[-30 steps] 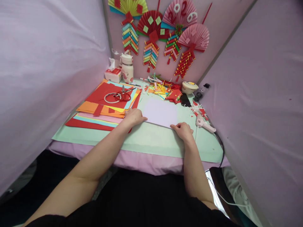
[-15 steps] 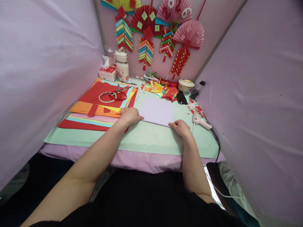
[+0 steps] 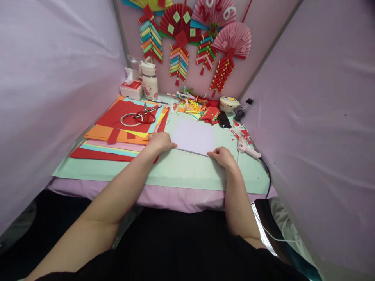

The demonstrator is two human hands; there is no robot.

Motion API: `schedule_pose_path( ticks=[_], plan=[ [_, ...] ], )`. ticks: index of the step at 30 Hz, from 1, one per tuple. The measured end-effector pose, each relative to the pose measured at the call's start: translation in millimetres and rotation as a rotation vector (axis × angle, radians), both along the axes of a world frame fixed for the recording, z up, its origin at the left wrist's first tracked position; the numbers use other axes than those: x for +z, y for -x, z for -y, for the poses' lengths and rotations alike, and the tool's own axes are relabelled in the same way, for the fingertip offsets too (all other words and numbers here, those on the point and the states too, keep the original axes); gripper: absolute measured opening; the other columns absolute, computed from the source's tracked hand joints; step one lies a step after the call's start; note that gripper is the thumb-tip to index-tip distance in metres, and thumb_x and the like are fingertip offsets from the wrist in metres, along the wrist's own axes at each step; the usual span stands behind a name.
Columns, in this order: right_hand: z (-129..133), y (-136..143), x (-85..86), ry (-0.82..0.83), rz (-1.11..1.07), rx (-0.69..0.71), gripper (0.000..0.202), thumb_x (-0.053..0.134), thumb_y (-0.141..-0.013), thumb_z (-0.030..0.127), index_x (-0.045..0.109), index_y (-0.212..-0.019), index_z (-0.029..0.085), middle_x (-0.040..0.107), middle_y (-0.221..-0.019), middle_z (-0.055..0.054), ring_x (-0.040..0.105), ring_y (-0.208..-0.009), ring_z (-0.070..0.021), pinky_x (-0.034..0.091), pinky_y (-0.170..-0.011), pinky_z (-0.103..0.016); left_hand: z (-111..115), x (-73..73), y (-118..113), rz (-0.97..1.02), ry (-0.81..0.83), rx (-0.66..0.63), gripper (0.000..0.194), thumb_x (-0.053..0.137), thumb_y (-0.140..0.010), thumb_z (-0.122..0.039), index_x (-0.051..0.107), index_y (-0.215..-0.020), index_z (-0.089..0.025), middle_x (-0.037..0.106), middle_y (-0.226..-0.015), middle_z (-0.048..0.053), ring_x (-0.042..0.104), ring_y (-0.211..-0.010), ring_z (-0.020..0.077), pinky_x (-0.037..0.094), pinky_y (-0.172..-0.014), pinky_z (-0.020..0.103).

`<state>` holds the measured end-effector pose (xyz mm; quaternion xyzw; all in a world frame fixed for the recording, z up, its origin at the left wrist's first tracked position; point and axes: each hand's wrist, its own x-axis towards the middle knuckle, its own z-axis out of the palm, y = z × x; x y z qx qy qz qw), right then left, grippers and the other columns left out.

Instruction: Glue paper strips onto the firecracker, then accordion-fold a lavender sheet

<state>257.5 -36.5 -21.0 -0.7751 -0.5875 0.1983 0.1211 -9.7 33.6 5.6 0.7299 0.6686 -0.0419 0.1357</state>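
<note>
A pale lavender sheet of paper (image 3: 193, 136), perhaps folded or stacked since its near edge looks thick, lies flat on the mint-green table cover (image 3: 187, 171). My left hand (image 3: 161, 142) pinches its near left corner, fingers curled and thumb at the edge. At the near right corner, my right hand (image 3: 222, 156) grips the same sheet between thumb and fingers. Left of my left hand are stacked coloured papers (image 3: 117, 134) in orange, red, pink and blue. On top of them rest red-handled scissors (image 3: 145, 114) and a white ring (image 3: 131, 120), perhaps a roll of tape.
A glue gun (image 3: 248, 148) with its cord lies to the right. Paper scraps (image 3: 191, 105), a lidded bowl (image 3: 229, 104) and a black object (image 3: 224, 120) are at the back. A bottle (image 3: 150, 82) and tissue pack (image 3: 131, 89) stand back left. Paper fans (image 3: 233, 39) hang on the wall.
The whole view has shifted very slightly. Both hands stay at the corners of the lavender paper, with no clear movement of hands or paper.
</note>
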Motion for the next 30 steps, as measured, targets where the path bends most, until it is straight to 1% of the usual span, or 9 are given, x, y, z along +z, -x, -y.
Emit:
schedule_pose_path(
  ticks=[9,16,30],
  plan=[
    [-2.6,-0.5,0.0,0.015,0.021,0.003,0.032,0.062,-0.078,0.05,0.062,-0.067,0.021,0.065,-0.074,-0.001,0.055,-0.077,-0.0178,0.031,-0.069,-0.029,-0.5,0.9,-0.8,-0.014,0.012,-0.003,0.045,0.06,-0.075,-0.061,0.075,-0.095,-0.024,0.067,-0.119,0.011,0.053,-0.116,0.037,0.043,-0.092,0.046],
    [-5.1,-3.8,-4.2,0.0,0.008,0.014,0.032,0.062,-0.076,0.051,0.064,-0.067,0.02,0.063,-0.069,-0.002,0.054,-0.075,-0.0177,0.032,-0.066,-0.028,-0.1,1.0,-0.7,-0.022,0.009,-0.015,0.046,0.059,-0.076,-0.06,0.074,-0.099,-0.024,0.066,-0.121,0.012,0.053,-0.116,0.0374,0.043,-0.092,0.047],
    [-1.8,2.4,3.2,0.041,0.059,-0.002,0.031,0.063,-0.079,0.05,0.066,-0.072,0.02,0.068,-0.078,-0.005,0.058,-0.079,-0.0192,0.034,-0.067,-0.029,1.4,3.8,-1.5,-0.038,0.017,-0.027,0.048,0.059,-0.075,-0.061,0.074,-0.101,-0.023,0.066,-0.121,0.012,0.054,-0.115,0.037,0.041,-0.094,0.048]
  ],
)
